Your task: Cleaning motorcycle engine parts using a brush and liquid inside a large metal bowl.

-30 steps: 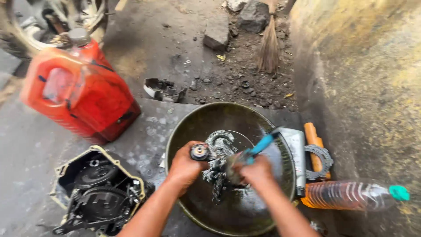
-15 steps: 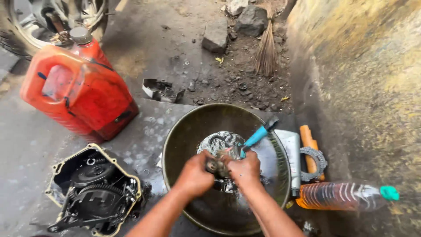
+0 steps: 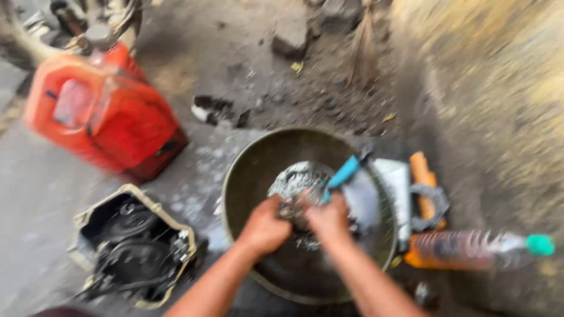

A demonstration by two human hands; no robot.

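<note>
The red jerry can (image 3: 103, 111) stands on the floor at upper left. The round metal basin (image 3: 247, 176) sits at centre, with the open engine cover (image 3: 132, 249) just beside its left rim. An orange-liquid bottle (image 3: 464, 249) lies at its right. Inside the basin, the left hand (image 3: 264, 226) is closed around a greasy metal part (image 3: 294, 208). The right hand (image 3: 329, 220) grips a blue-handled brush (image 3: 343, 173) against that part.

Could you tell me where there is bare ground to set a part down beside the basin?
Bare ground lies left of the basin, between the red can and the engine case. Right of it is crowded: bottle, ring.
</note>
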